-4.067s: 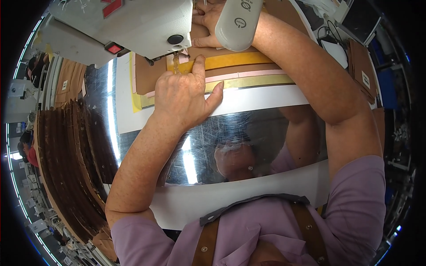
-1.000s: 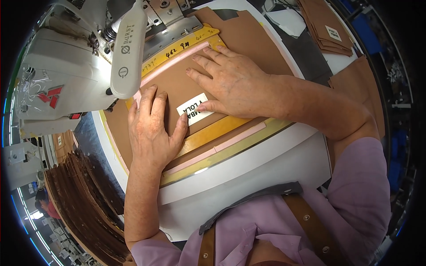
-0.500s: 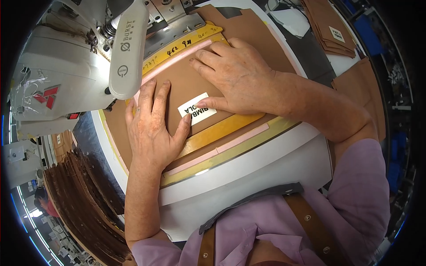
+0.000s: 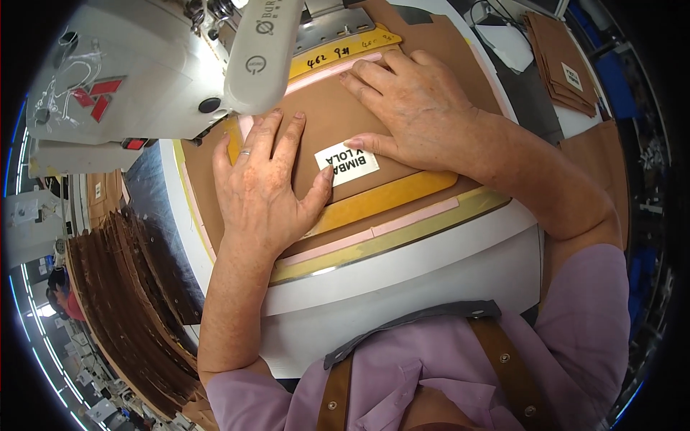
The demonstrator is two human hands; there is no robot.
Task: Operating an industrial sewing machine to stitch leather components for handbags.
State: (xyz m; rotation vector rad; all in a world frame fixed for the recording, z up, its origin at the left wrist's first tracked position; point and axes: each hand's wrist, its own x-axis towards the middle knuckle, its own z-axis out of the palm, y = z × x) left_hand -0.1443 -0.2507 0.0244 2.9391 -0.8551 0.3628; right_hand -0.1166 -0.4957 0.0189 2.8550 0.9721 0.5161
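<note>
A flat brown panel (image 4: pixel 323 118), leather-like, lies in a yellow template (image 4: pixel 399 194) edged with pink strips. My left hand (image 4: pixel 262 183) rests palm down on its left part, fingers spread, a ring on one finger. Flat on the panel's far right is my right hand (image 4: pixel 420 108), its fingers loosely spread near the far yellow bar. Between my hands sits a white printed label (image 4: pixel 358 167). My left thumb tip touches its left edge, and the right thumb overlaps its far edge. Neither hand grips anything.
A grey-white sewing machine head (image 4: pixel 151 72) and its pale handle-shaped arm (image 4: pixel 266 57) overhang the far left. Stacked dark brown pieces (image 4: pixel 122 302) stand at the left. Folded brown pieces (image 4: pixel 557 65) lie far right, beside a white sheet (image 4: pixel 507 49).
The whole view has shifted, with the machine appearing higher. Both hands stay flat on the panel. My right thumb has moved toward the label's far edge, uncovering more of it.
</note>
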